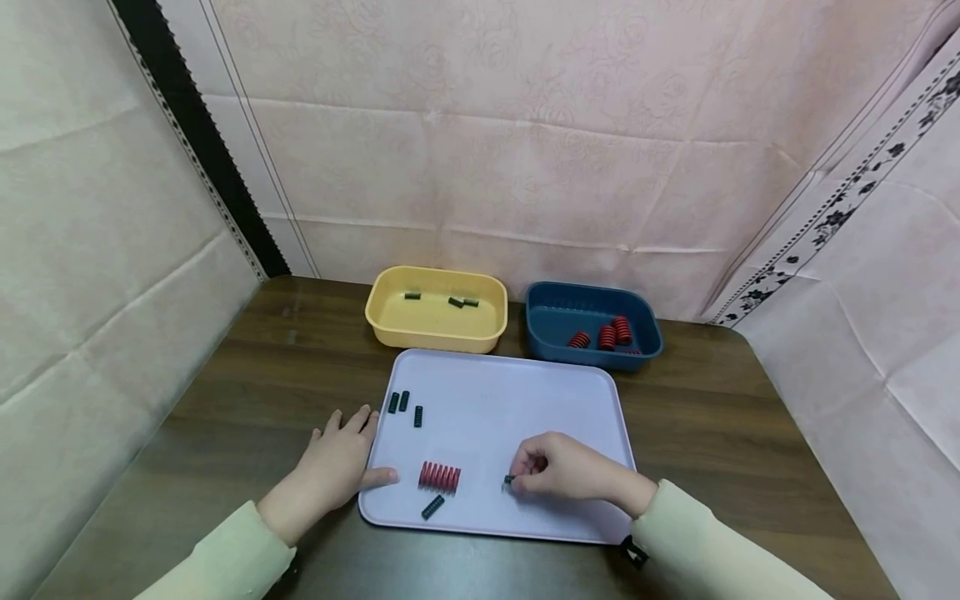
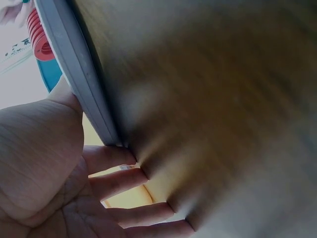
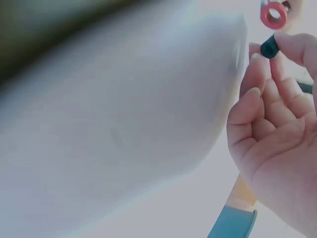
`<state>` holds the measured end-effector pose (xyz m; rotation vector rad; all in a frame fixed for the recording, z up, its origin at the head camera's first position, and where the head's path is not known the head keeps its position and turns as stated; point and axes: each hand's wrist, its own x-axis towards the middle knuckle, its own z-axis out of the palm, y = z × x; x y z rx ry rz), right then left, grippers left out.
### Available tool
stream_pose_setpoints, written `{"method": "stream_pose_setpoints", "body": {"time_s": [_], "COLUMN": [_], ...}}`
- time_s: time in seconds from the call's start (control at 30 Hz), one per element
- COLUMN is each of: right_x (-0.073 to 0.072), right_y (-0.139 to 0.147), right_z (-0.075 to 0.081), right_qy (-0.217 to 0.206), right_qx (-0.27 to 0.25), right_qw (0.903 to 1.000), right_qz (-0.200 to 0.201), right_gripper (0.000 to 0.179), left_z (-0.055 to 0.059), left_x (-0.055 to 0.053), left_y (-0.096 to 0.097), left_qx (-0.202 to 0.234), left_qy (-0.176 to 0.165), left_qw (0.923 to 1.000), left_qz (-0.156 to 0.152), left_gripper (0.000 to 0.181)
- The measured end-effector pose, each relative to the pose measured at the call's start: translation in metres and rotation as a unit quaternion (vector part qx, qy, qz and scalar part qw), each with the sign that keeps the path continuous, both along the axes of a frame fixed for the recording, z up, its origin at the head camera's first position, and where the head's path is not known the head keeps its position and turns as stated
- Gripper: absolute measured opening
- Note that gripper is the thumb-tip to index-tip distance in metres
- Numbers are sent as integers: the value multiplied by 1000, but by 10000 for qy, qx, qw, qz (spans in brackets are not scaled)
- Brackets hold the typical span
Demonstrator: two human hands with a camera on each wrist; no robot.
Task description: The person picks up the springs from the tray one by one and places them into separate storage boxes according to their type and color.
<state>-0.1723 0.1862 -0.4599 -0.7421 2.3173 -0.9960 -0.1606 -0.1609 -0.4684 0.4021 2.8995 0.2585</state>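
Between thumb and fingertips, my right hand (image 1: 558, 468) pinches a small dark green spring (image 3: 270, 47) over the right part of the white tray (image 1: 510, 400). My left hand (image 1: 333, 458) rests at the tray's left edge, thumb over the rim and the other fingers straight on the table beside it. A red spring (image 1: 439, 477) lies on the tray between the hands, with a dark green spring (image 1: 432, 507) just in front of it. Several more dark green springs (image 1: 417, 417) lie at the tray's upper left.
Behind the tray stand a yellow bin (image 1: 435, 335) holding dark green springs (image 1: 456, 302) and a blue bin (image 1: 555, 354) holding several red springs (image 1: 607, 337). The brown wooden table (image 1: 285, 358) backs onto a pale curtain (image 1: 465, 167), with cloth at both sides.
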Motion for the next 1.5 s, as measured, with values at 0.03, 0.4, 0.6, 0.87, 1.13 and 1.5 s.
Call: {"method": "stream_pose_setpoints", "body": {"time_s": [0.03, 0.4, 0.6, 0.87, 1.13, 1.5], "right_x": [-4, -61, -91, -114, -126, -131], "right_y": [-1, -20, -35, -48, -58, -62], "right_z": [1, 23, 25, 26, 27, 31], "right_qy": [42, -885, -2072, -2366, -2341, -2458], "right_qx": [-44, -1425, -2849, -3193, -3227, -3189], "right_qw": [9999, 9580, 8622, 8158, 7911, 7778], "right_qz": [-84, -2325, -3641, -4202, -4639, -4826], "right_gripper": [3, 30, 43, 42, 40, 36], "left_z": [0, 0, 1, 4, 4, 3], "left_x": [0, -1, 0, 1, 1, 1], "left_y": [0, -1, -1, 1, 2, 2], "left_qx": [9, -41, 3, -14, -19, -26], "left_qy": [-5, 36, 84, 40, 53, -39], "left_qw": [10000, 10000, 10000, 10000, 10000, 9999], "left_qz": [4, 0, 15, 31, 47, 121], "left_gripper": [98, 97, 98, 98, 97, 98]}}
